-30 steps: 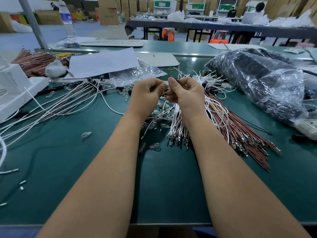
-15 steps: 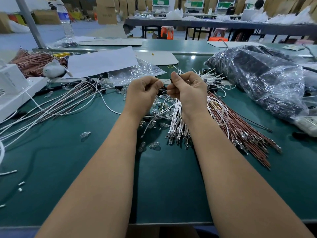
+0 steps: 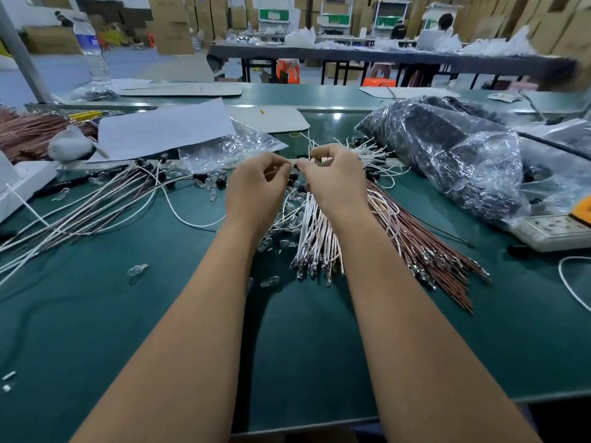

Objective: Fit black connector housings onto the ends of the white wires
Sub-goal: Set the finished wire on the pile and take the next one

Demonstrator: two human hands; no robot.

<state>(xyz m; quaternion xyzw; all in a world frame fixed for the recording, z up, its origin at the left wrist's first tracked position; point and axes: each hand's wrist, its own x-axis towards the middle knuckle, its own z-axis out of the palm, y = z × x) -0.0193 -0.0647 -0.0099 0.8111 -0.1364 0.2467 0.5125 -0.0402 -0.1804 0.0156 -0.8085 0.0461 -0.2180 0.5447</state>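
My left hand (image 3: 256,190) and my right hand (image 3: 335,183) meet above the middle of the green table. The left pinches a white wire (image 3: 192,219) that loops away to the left across the table. The right pinches a small black connector housing (image 3: 299,166) at its fingertips, close against the left fingertips. Under the hands lies a bundle of white wires (image 3: 316,241) with metal terminals pointing at me. More black housings (image 3: 204,179) lie loose just left of the hands.
A fan of white and brown wires (image 3: 96,206) lies to the left, brown wires (image 3: 425,241) to the right. A large plastic bag of black parts (image 3: 454,155) fills the right, with a power strip (image 3: 556,231) beside it. Small clear bulbs (image 3: 137,269) are scattered near the hands.
Both hands stayed together at the same spot while the fingers shifted; the fingertips now pinch closer together. The camera view tilted up slightly.
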